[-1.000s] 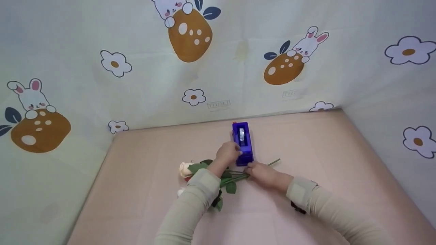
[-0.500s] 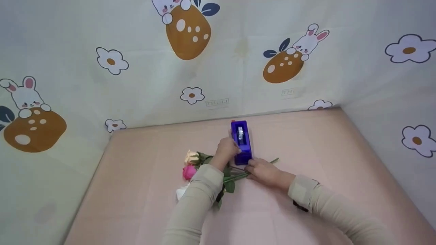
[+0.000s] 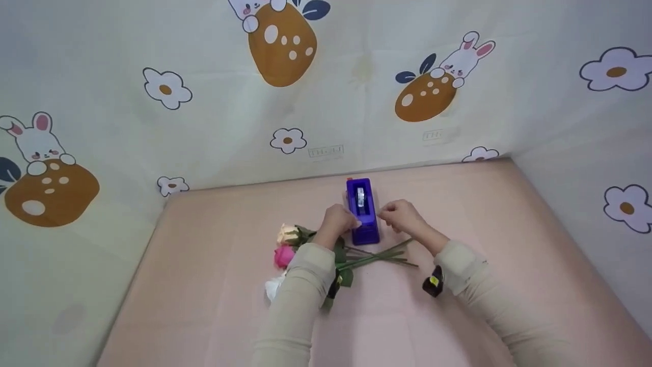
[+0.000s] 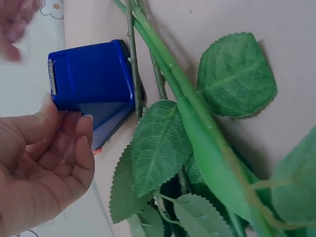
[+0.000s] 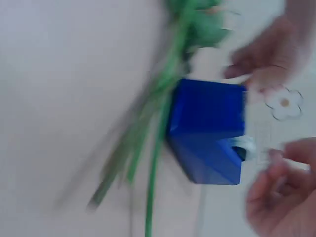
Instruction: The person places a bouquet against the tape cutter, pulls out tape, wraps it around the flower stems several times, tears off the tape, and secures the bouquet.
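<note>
A blue-purple tape dispenser [image 3: 364,234] with a roll of clear tape [image 3: 360,198] stands behind the flower stems. My left hand [image 3: 338,221] holds its left side near the front, the thumb at the toothed cutter corner in the left wrist view. To the right of the dispenser, apart from it, my right hand [image 3: 405,216] hovers with loosely bent fingers; thumb and forefinger are close together and I see nothing between them. Green flower stems [image 3: 379,256] lie crossed on the table. Their blooms include a pink rose [image 3: 283,256], a cream rose [image 3: 288,235] and a white flower [image 3: 273,287], partly behind my left sleeve.
The pale pink tabletop [image 3: 214,265] meets a cloth backdrop [image 3: 229,112] with printed rabbits and flowers at the back and sides. Green leaves [image 4: 160,148] and stems lie close beside the dispenser in the left wrist view. The right wrist view is blurred.
My right hand has let go of the stems and moved up to the right side of the tape dispenser. The stem ends now lie fanned out. My left hand stays at the dispenser.
</note>
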The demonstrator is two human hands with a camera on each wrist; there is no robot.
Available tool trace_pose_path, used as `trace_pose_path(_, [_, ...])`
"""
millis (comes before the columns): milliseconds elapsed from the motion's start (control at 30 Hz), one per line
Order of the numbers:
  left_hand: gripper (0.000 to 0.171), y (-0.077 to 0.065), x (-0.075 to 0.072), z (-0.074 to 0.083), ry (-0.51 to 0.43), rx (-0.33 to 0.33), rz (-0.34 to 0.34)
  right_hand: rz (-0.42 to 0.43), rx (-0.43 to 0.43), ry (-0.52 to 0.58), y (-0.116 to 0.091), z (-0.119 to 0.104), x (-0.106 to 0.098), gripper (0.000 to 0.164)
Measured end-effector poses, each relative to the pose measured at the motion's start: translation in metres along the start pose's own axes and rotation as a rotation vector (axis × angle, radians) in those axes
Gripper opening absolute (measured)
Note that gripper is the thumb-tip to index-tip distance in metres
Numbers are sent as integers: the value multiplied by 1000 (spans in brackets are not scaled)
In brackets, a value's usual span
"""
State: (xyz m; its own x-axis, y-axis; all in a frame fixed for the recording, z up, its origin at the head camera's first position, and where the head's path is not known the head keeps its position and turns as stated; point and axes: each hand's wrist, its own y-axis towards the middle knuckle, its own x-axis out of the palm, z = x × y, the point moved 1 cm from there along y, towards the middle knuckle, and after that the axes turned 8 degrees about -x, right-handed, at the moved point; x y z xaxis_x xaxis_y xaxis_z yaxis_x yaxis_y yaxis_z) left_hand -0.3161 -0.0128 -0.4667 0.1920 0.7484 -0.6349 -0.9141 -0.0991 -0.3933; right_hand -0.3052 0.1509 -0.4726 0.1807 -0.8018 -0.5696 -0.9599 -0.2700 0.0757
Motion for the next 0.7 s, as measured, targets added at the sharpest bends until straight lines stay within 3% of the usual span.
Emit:
trace_pose_path(100, [17, -1, -1, 1, 49, -5, 15, -131, 235, 125, 13, 0, 6, 34])
trace_pose_path(233, [14, -2, 0, 2, 77, -39, 18, -234, 349, 153, 24, 2, 11, 33])
trace_pose_path(467, [12, -2, 1, 2, 72, -42, -3, -236, 404, 143, 30, -2, 13, 14])
trace_pose_path(600, [11, -2, 0, 4, 113, -42, -1, -224, 412, 148, 32, -8, 13, 15])
trace_pose_path(700, [13, -2, 0, 4, 137, -42, -1, -223, 422, 218, 33, -15, 11, 19])
